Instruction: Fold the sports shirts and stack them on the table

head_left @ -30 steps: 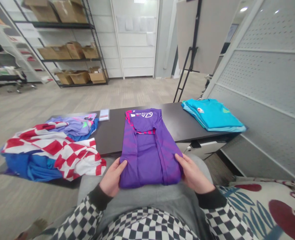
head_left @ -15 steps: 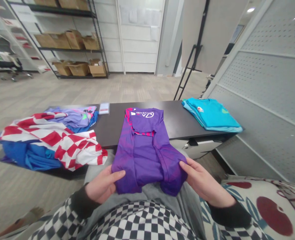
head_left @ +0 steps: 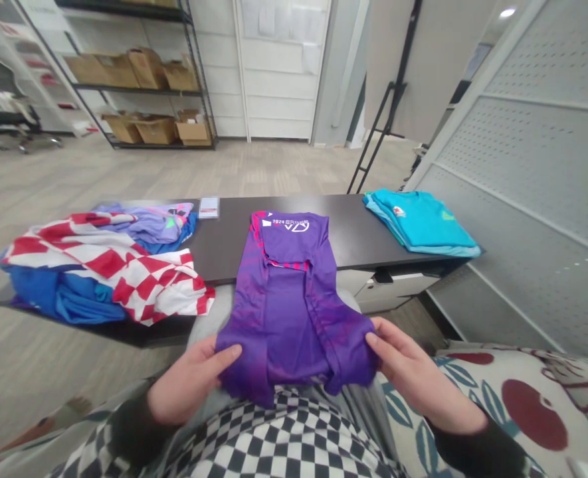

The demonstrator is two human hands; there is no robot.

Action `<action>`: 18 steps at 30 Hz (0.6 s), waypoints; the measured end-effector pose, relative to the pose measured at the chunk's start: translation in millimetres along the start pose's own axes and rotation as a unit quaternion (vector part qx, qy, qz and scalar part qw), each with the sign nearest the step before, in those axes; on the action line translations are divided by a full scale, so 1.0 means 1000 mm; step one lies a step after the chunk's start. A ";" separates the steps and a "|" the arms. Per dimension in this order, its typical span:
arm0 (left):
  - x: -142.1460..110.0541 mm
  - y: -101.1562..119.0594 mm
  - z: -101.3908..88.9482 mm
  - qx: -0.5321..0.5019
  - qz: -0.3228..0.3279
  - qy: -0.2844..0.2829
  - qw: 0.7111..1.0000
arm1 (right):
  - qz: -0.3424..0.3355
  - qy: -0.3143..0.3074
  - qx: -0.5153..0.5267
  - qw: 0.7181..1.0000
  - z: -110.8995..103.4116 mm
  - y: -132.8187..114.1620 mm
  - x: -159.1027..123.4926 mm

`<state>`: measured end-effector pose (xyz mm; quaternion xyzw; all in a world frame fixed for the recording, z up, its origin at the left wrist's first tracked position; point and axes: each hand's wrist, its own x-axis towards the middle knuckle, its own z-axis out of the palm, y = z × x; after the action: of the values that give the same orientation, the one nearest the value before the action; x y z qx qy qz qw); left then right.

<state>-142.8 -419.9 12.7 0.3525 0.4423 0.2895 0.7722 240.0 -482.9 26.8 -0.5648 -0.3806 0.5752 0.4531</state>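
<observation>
A purple shirt (head_left: 288, 312) with white print and pink trim stretches from the dark table (head_left: 351, 242) towards my lap. Its sides are folded inward, and its far end is folded over on the tabletop. My left hand (head_left: 194, 372) pinches the near left corner, thumb on top. At the near right corner, my right hand (head_left: 403, 365) grips the cloth the same way. The near edge hangs in the air between both hands, above my lap. The fingers beneath the fabric are partly hidden.
On the table's left lies a loose heap with a red-and-white checked shirt (head_left: 99, 259) and blue shirts (head_left: 64, 299). Folded turquoise shirts (head_left: 418, 222) are stacked at the right. A small card (head_left: 208, 207) lies near the heap. A perforated panel (head_left: 537, 179) stands at the right.
Both hands have drawn the shirt's near end slightly closer to me and a little further apart. The folded far end stays on the table. The view has tilted slightly.
</observation>
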 end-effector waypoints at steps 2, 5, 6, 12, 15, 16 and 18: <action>-0.005 -0.008 0.006 -0.080 -0.041 0.047 0.995 | 0.042 0.029 0.047 0.998 0.006 0.004 -0.004; -0.014 -0.030 0.006 -0.111 -0.122 0.048 0.985 | 0.120 -0.037 0.015 0.992 0.008 0.025 -0.015; -0.016 -0.038 0.003 -0.107 -0.132 0.046 0.984 | 0.139 -0.070 0.000 0.988 0.008 0.035 -0.020; -0.016 -0.059 -0.019 0.052 -0.075 0.053 0.994 | 0.148 -0.073 -0.038 0.986 0.006 0.080 -0.034; -0.025 -0.055 -0.021 0.144 -0.042 0.060 0.987 | 0.105 -0.046 -0.051 0.992 0.002 0.082 -0.041; -0.030 -0.053 -0.021 0.165 -0.023 0.064 0.984 | 0.089 -0.046 -0.053 0.994 0.000 0.079 -0.045; -0.042 -0.049 -0.023 0.219 0.015 0.056 0.974 | 0.066 -0.074 -0.077 0.992 -0.005 0.070 -0.053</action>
<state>-175.0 -473.6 -15.3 0.5030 0.5321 0.2159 0.6459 236.4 -555.0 -23.7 -0.5776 -0.4181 0.6129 0.3405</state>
